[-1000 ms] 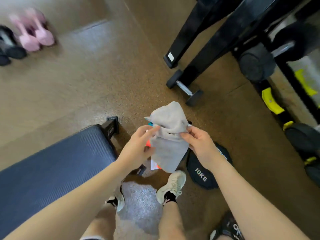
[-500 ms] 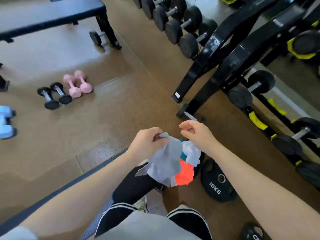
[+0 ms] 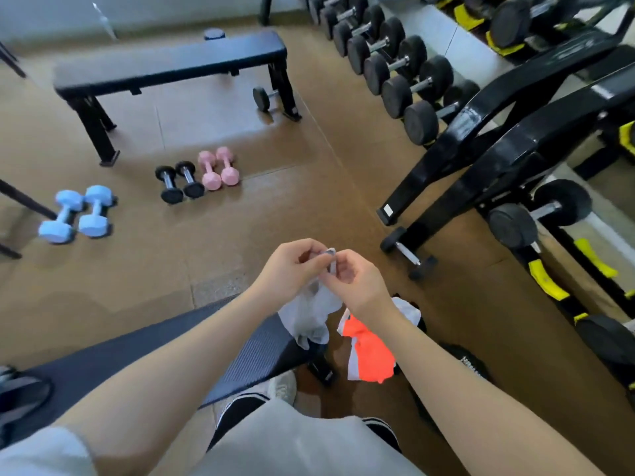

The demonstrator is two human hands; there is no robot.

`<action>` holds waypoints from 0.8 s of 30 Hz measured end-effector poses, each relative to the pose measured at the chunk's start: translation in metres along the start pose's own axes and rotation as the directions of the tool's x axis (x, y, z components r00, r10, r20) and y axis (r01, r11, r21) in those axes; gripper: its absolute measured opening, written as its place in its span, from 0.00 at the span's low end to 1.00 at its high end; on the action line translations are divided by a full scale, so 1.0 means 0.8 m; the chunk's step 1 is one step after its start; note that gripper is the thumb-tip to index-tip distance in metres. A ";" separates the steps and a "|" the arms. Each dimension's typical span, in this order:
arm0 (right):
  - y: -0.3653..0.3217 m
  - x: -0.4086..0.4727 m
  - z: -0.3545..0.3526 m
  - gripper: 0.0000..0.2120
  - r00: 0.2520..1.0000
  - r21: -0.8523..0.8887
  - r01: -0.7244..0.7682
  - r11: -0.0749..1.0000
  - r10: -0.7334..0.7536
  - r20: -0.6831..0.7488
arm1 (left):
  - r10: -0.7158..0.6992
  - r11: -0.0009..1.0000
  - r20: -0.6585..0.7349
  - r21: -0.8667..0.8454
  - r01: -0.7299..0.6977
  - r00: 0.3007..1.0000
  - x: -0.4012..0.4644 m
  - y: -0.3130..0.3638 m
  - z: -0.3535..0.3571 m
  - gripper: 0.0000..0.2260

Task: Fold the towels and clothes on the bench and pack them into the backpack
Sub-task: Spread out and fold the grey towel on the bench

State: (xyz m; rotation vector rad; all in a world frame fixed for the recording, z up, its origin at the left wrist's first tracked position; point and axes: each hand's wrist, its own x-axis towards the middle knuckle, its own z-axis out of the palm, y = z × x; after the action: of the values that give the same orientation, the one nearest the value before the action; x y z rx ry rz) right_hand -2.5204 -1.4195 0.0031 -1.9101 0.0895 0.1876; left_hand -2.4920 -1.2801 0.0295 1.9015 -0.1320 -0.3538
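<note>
The grey towel (image 3: 314,312) is hanging from both hands above the near end of the dark padded bench (image 3: 165,359); the left hand (image 3: 292,269) and the right hand (image 3: 354,281) are each pinching its top edge, close together. Just right of it, an orange and white garment (image 3: 369,352) is drooping toward the floor. Farther out, black dumbbells (image 3: 180,182), pink dumbbells (image 3: 218,170) and blue dumbbells (image 3: 77,214) are lying on the brown floor (image 3: 281,207), with a black flat bench (image 3: 171,65) standing beyond.

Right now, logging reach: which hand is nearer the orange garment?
Right. The right hand hovers just above the orange garment; the left hand sits farther left.
</note>
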 end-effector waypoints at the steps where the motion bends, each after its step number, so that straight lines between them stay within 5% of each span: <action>1: 0.003 -0.005 -0.005 0.07 1.000 -0.022 -0.001 1.000 0.001 0.005 | -0.005 1.000 -0.030 -0.022 0.004 1.000 -0.009 -0.003 0.005 0.07; 7: 0.024 -0.031 -0.043 0.07 0.999 -0.186 0.017 0.982 -0.022 -0.025 | -0.007 0.977 -0.098 0.213 0.028 0.995 -0.071 -0.018 0.030 0.07; 16: 0.094 -0.081 -0.118 0.07 0.986 -0.570 -0.140 0.810 0.062 -0.153 | -0.050 0.988 0.067 0.147 0.040 0.996 -0.114 -0.004 0.103 0.07; 20: 0.093 -0.070 -0.142 0.10 0.927 -0.380 -0.289 0.879 0.157 -0.341 | 0.019 0.997 0.072 0.072 -0.024 0.997 -0.107 0.017 0.127 0.06; 24: 0.063 -0.028 -0.134 0.08 0.885 -0.128 -0.269 0.955 0.193 -0.424 | 0.085 0.996 -0.058 0.030 -0.083 0.995 -0.094 0.027 0.109 0.07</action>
State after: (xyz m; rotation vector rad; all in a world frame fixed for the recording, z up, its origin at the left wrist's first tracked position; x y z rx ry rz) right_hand -2.5412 -1.5381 -0.0043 -2.0965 0.6049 -0.0494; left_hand -2.5886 -1.3469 0.0360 1.9255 -0.1777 -0.2393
